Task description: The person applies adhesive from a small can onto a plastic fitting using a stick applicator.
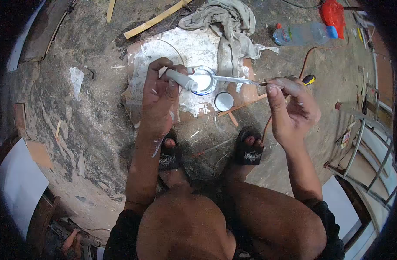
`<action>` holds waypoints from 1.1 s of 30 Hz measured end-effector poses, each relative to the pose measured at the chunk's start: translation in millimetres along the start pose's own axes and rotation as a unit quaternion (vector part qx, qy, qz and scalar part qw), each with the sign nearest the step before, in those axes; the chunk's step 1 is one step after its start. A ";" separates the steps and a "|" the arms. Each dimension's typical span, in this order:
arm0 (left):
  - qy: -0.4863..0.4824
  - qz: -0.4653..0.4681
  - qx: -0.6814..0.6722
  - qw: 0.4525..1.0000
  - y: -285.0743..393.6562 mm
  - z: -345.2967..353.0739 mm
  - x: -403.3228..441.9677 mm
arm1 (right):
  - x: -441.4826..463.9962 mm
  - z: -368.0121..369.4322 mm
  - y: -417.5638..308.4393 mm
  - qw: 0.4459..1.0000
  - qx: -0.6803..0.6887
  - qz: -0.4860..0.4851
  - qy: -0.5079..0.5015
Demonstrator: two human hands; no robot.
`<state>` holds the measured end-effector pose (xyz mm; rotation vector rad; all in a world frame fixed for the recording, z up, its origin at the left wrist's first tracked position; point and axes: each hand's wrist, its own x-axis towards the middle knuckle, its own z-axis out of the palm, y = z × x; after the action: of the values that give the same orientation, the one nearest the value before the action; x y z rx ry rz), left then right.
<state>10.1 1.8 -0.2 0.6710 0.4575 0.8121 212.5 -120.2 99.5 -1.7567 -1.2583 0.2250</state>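
Observation:
My left hand is closed around a small white bottle, whose uncapped neck tilts down to the right. Between the thumb and fingers of my right hand is the end of a thin stick coated in white. Its far tip reaches over an opened can of white paint, close to the bottle's mouth. Whether the tip touches the can or bottle I cannot tell. Beside the can lies a small round container or lid with a whitish top. White smears mark both hands.
Under the can is a paint-splattered board with a crumpled grey rag. Farther right lie a plastic bottle, a red bag, a yellow-black handled tool and an orange cord. A metal frame stands at right.

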 end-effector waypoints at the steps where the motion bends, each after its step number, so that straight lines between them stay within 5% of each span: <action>1: 0.001 0.007 0.019 1.000 2.3 1.7 -0.4 | 0.0 -0.2 -0.6 1.000 0.001 0.001 -0.001; 5: 0.025 0.066 0.180 0.981 0.6 -0.1 0.4 | 0.3 -1.2 -1.5 1.000 -0.016 -0.015 -0.011; 8: 0.053 0.158 0.371 0.914 -6.4 -16.4 6.3 | -0.4 -1.9 -1.3 0.999 -0.035 -0.028 -0.019; 11: 0.019 0.264 0.642 0.719 5.3 -17.7 11.0 | 0.7 -1.9 -3.1 0.997 -0.054 -0.032 -0.035; 20: -0.120 0.350 0.706 0.603 18.9 -0.9 38.1 | 1.7 0.8 -1.4 0.993 -0.084 -0.061 -0.054; 30: -0.197 0.359 0.704 0.580 82.2 37.4 31.2 | -0.5 -4.0 -2.9 0.994 -0.092 -0.042 -0.048; 33: -0.237 0.334 0.687 0.600 52.4 17.6 35.2 | -1.2 -0.9 -2.7 0.995 -0.083 -0.039 -0.041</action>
<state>15.7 49.3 44.6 2.5883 0.2477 0.8002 210.8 -121.6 101.7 -1.8492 -1.4373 0.1521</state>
